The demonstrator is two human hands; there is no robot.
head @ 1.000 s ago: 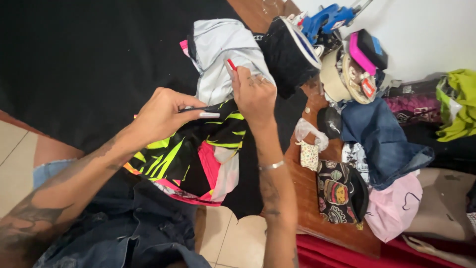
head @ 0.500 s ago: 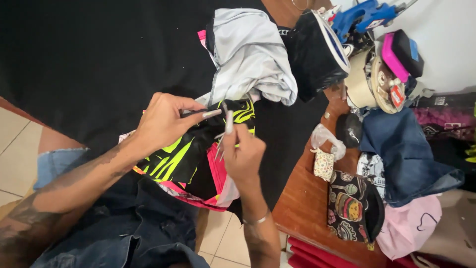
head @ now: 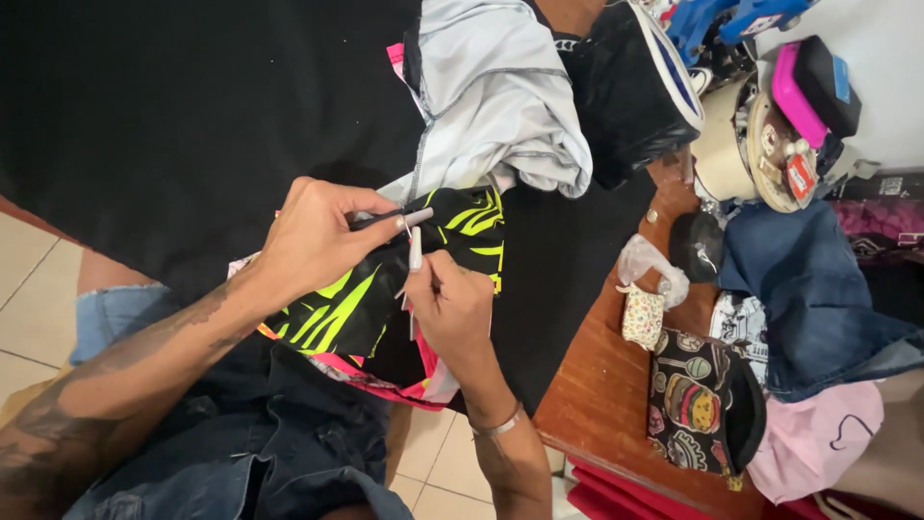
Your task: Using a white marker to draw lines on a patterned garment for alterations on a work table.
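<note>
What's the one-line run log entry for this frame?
left hand: pinching black, neon-yellow and pink garment | right hand: on same garment, holding something thin, unclear | grey garment beyond, on black cloth

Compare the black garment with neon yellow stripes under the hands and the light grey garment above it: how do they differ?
The striped garment is black with neon yellow markings and pink edging; the grey garment is plain pale grey with dark seams. The left hand and right hand both rest on the striped garment, while the grey garment is untouched. The striped one hangs over the edge toward the lap; the grey one lies bunched. Both lie on the black cloth.
</note>
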